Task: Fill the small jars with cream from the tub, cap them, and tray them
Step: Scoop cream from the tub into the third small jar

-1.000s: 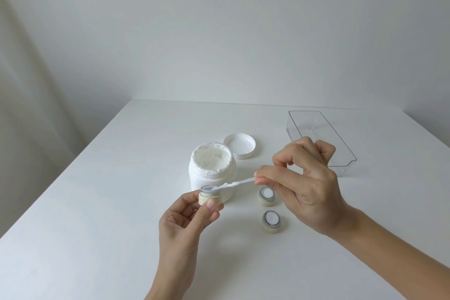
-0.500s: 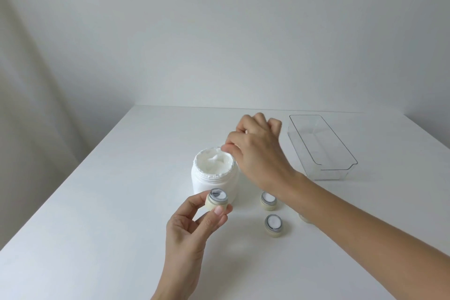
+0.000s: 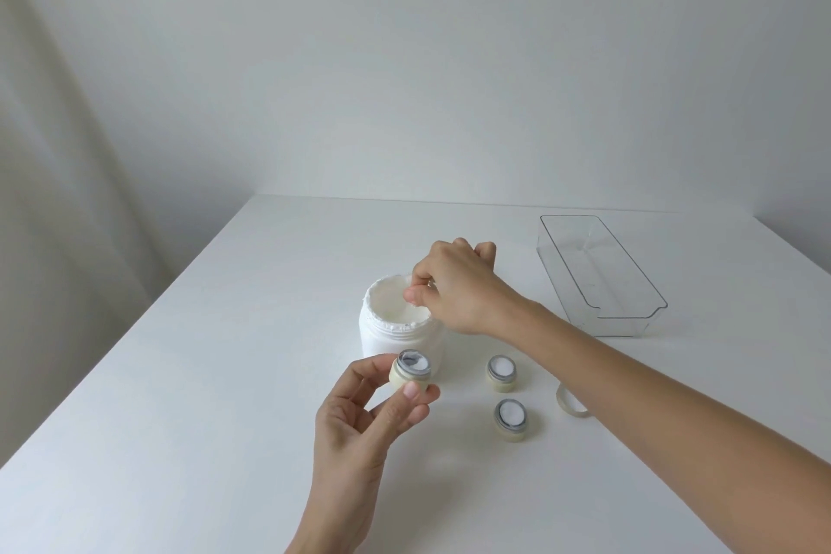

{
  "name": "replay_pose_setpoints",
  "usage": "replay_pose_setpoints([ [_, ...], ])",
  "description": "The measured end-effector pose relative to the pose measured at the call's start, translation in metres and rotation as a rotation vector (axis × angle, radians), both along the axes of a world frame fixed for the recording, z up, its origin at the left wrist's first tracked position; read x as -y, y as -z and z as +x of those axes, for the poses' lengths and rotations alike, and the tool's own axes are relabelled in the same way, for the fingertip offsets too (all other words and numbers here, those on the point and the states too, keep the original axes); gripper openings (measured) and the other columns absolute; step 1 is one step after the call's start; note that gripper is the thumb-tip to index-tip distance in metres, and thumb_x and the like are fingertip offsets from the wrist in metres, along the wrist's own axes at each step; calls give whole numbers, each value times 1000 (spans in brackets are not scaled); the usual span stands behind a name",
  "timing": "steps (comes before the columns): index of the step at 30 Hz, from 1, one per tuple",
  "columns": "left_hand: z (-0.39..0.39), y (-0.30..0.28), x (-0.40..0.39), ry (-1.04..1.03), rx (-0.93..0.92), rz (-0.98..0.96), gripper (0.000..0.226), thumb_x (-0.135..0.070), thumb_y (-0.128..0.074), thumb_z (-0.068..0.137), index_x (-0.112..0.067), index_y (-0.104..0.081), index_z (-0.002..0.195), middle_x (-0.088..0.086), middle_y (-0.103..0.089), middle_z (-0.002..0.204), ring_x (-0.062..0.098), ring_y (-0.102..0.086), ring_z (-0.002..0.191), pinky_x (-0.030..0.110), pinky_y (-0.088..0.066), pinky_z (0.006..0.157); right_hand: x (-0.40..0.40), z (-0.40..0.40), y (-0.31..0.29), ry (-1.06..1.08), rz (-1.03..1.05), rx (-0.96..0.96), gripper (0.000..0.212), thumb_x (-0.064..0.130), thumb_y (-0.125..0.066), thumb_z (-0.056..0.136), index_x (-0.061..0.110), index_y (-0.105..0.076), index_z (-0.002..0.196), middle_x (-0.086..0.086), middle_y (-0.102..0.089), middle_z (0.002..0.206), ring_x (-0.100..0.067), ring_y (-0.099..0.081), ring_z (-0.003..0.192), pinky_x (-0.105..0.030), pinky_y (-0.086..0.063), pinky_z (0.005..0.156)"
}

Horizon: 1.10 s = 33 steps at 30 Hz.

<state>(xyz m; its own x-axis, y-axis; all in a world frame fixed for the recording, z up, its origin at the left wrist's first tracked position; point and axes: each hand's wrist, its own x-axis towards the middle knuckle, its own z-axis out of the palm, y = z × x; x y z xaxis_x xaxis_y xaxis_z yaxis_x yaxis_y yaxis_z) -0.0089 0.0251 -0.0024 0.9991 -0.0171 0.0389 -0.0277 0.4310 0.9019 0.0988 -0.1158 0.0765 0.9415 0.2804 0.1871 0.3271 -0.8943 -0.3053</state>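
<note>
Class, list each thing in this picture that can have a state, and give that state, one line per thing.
Large white plastic cream tub: uncapped, holding cream.
Small cream-coloured jar in the left hand: uncapped, partly filled.
Two small cream-coloured jars on the table: uncapped, filled.
Clear plastic tray: no jars inside.
Left hand: pinching the jar.
Right hand: fingers curled over the tub's mouth.

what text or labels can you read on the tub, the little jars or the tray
None: no readable text shows in this view.
White plastic cream tub: plain wall, no label seen.
Three small cream-coloured jars, one held in the left hand, two on the white table: no print.
Clear plastic tray: no marking.
The right hand hides part of the tub's rim.
</note>
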Motion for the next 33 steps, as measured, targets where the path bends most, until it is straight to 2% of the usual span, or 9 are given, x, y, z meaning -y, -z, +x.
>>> replay_pose_setpoints([
  [6, 0, 0, -1, -13, 6, 2, 32, -29, -80, 64, -19, -74, 95, 6, -75, 98, 36, -76, 85, 24, -58, 68, 16, -4, -12, 94, 180, -124, 33, 32, -55, 92, 8, -71, 78, 2, -73, 80, -20, -61, 86, -39, -28, 85],
  [10, 0, 1, -1, -23, 14, -11, 29, -29, -80, 64, -21, -75, 92, 7, -75, 98, 36, -76, 85, 25, -58, 68, 27, -5, -14, 239, 324, -208, 31, 31, -57, 92, 11, -71, 73, 18, -48, 37, -8, -47, 60, -36, -27, 82],
  [12, 0, 2, -2, -21, 15, -11, 31, -28, -80, 63, -21, -75, 92, 6, -75, 99, 36, -76, 86, 25, -59, 69, 33, -7, -15, 270, 400, -256, 30, 31, -58, 92, 14, -69, 69, 16, -54, 50, -13, -52, 69, -36, -31, 86],
  [15, 2, 4, -2, -8, 13, 3, 41, -23, -85, 57, -17, -74, 96, 4, -76, 101, 35, -76, 86, 25, -59, 71, 41, -7, -16, 288, 494, -314, 29, 32, -59, 91, 13, -71, 73, -10, -69, 83, -25, -59, 94, -38, -36, 98],
  [17, 3, 5, -2, -9, 8, 17, 48, -21, -88, 52, -15, -73, 98, 4, -75, 102, 33, -76, 84, 25, -58, 73, 47, -8, -17, 297, 560, -357, 26, 33, -60, 90, 16, -71, 74, -8, -70, 102, -23, -56, 108, -42, -35, 103],
  [20, 4, 6, -3, -20, 11, 25, 49, -20, -89, 51, -16, -73, 97, 3, -76, 100, 30, -74, 77, 24, -57, 73, 52, -13, -21, 282, 685, -438, 22, 30, -62, 90, 18, -70, 73, 1, -67, 105, -15, -51, 110, -30, -32, 91],
  [25, 5, 7, -3, -31, 19, 10, 47, -19, -87, 53, -14, -72, 97, 5, -76, 98, 29, -76, 79, 24, -58, 73, 55, -26, -19, 229, 751, -497, 23, 31, -64, 88, 19, -72, 69, 0, -68, 109, -13, -51, 114, -26, -29, 90],
  [29, 5, 7, -3, -34, 26, 7, 48, -18, -87, 53, -13, -72, 98, 6, -76, 101, 30, -76, 81, 24, -58, 73, 49, -44, -16, 214, 669, -500, 26, 36, -62, 89, 22, -70, 68, 12, -63, 87, -6, -52, 98, -19, -36, 78],
  [33, 5, 7, -4, -28, 22, -12, 53, -16, -87, 53, -8, -67, 102, 6, -76, 102, 33, -76, 84, 25, -58, 73, 43, -55, -12, 214, 557, -424, 32, 39, -59, 90, 16, -71, 71, 6, -41, 59, -7, -45, 63, -35, -31, 88],
])
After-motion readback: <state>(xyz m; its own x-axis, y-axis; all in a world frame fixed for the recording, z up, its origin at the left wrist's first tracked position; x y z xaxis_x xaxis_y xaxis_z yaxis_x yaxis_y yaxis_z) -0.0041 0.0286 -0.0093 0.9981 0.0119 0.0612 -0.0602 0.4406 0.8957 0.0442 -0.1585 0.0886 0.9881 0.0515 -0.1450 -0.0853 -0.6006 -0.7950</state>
